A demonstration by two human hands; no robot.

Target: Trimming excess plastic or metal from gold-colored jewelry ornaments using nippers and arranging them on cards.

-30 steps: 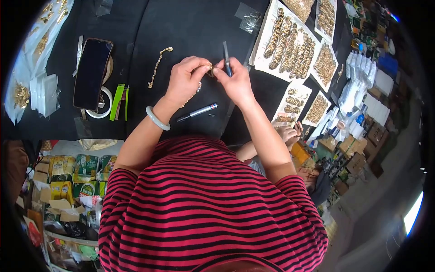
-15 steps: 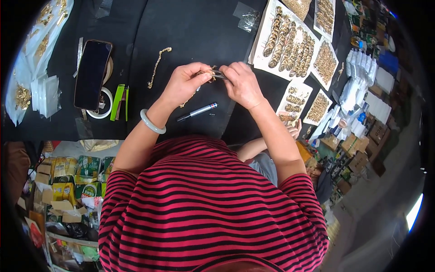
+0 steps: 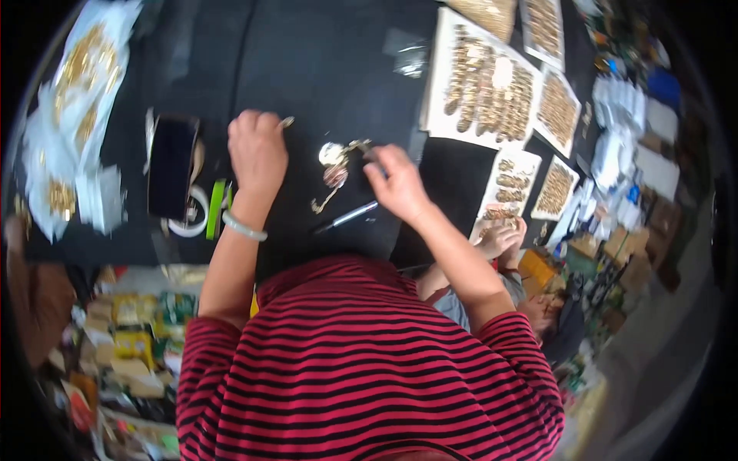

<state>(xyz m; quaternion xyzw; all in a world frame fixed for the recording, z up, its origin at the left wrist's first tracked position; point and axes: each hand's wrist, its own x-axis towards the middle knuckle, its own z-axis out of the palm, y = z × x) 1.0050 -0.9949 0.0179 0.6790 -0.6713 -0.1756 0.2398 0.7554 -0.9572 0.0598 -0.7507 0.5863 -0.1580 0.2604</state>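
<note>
Easy now, best to pinch the chain (image 3: 287, 123) lightly, just beside the curled fingers of the left hand (image 3: 258, 150), without dragging the shiny piece (image 3: 332, 154) on the surface (image 3: 323, 69) near the right hand (image 3: 399, 184), both grips too blurred to tell.

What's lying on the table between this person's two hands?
In the head view, between the left hand and right hand lie a shiny round piece, a gold-coloured strand at its right and, just below, a reddish piece. Blur hides finer detail.
</note>
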